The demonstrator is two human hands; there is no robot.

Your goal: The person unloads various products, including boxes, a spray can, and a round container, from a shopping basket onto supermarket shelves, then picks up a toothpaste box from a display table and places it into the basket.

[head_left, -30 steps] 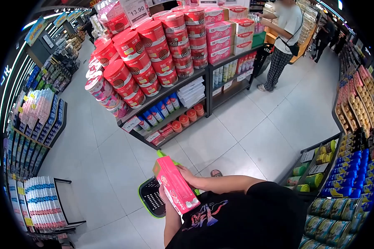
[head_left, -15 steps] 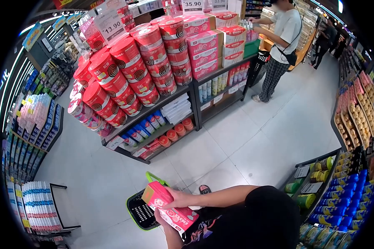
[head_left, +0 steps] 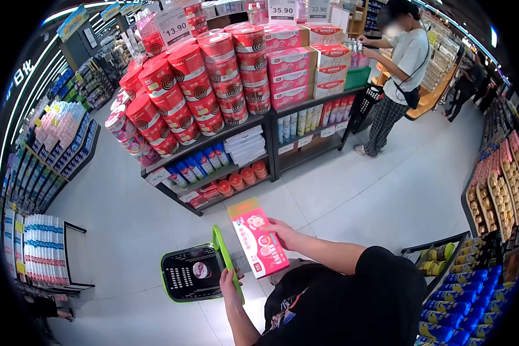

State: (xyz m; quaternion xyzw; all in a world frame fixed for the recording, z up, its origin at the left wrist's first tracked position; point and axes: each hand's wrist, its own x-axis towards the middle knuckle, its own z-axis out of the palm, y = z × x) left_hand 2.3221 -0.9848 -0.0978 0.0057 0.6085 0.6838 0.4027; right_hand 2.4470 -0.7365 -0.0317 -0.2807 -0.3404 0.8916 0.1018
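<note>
The box [head_left: 259,239], pink card with a tan end, is a long, glossy-looking oblong, held tilted in the air just beside the basket [head_left: 184,258]. White characters run along its face, too small to read. The right hand [head_left: 284,233] is curled shut on its edge; the fingers behind are hidden. The left hand [head_left: 229,281] is closed around the basket's green handle [head_left: 220,242]. The basket is slotted black plastic, with a round printed patch inside, whether label or goods I cannot tell. Beyond, a dark-framed shelf [head_left: 274,147] bears round red tubs [head_left: 184,63] printed with black spirals and stacked pink cartons [head_left: 288,79]. Price cards read 13.90 [head_left: 175,29], 35.90 [head_left: 281,10] and 33.90 [head_left: 319,10]. Past it, a person [head_left: 408,57] in a white top and checked trousers stands on pale tiles [head_left: 328,199].
</note>
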